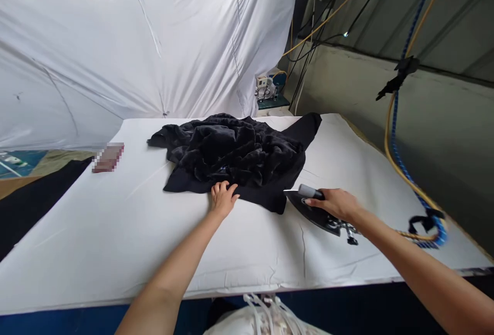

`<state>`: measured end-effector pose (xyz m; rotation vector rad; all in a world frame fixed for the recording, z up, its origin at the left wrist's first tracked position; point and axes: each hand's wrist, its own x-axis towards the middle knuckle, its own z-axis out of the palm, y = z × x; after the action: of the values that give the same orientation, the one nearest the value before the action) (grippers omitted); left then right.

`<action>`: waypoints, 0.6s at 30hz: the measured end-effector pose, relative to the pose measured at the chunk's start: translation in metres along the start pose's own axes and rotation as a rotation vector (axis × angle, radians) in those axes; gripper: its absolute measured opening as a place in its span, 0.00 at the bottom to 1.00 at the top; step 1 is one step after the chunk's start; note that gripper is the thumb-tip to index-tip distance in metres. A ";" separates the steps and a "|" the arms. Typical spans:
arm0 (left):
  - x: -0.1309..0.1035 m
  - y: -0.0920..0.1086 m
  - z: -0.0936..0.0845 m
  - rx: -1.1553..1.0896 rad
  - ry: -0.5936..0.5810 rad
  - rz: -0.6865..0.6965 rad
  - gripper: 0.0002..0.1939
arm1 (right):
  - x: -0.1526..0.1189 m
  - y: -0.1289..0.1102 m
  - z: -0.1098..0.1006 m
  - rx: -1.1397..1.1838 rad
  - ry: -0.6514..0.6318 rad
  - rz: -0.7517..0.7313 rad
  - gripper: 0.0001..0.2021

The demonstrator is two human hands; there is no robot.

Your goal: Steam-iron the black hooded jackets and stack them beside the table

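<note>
A black garment with a fuzzy, plush-like surface lies crumpled on the white padded ironing table. My left hand rests on its near edge, fingers spread and pressing down on the cloth. To the right, my right hand is wrapped round the handle of a steam iron. The iron's pointed tip reaches the garment's near right corner. A metal fitting sticks out at the iron's back, below my wrist. The garment's underside is hidden.
A blue hose and a yellow hose hang down to the table's right side. White sheeting hangs behind. A pixelated reddish object lies at the left edge, near black cloth. A machine stands beyond.
</note>
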<state>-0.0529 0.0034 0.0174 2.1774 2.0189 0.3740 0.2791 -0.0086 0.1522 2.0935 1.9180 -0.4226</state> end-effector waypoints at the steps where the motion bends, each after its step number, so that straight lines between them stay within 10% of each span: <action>1: 0.001 -0.009 -0.002 0.023 -0.025 -0.029 0.20 | 0.001 -0.019 0.000 -0.024 -0.010 -0.044 0.31; 7: -0.003 -0.035 -0.008 0.004 -0.095 -0.005 0.18 | 0.027 -0.104 0.016 -0.067 -0.049 -0.126 0.30; 18: 0.020 -0.077 -0.033 0.023 -0.182 -0.164 0.24 | 0.058 -0.110 0.015 -0.063 -0.043 -0.188 0.31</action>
<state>-0.1344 0.0275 0.0300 1.9606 2.0891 0.1277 0.1740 0.0483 0.1153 1.8575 2.0831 -0.4371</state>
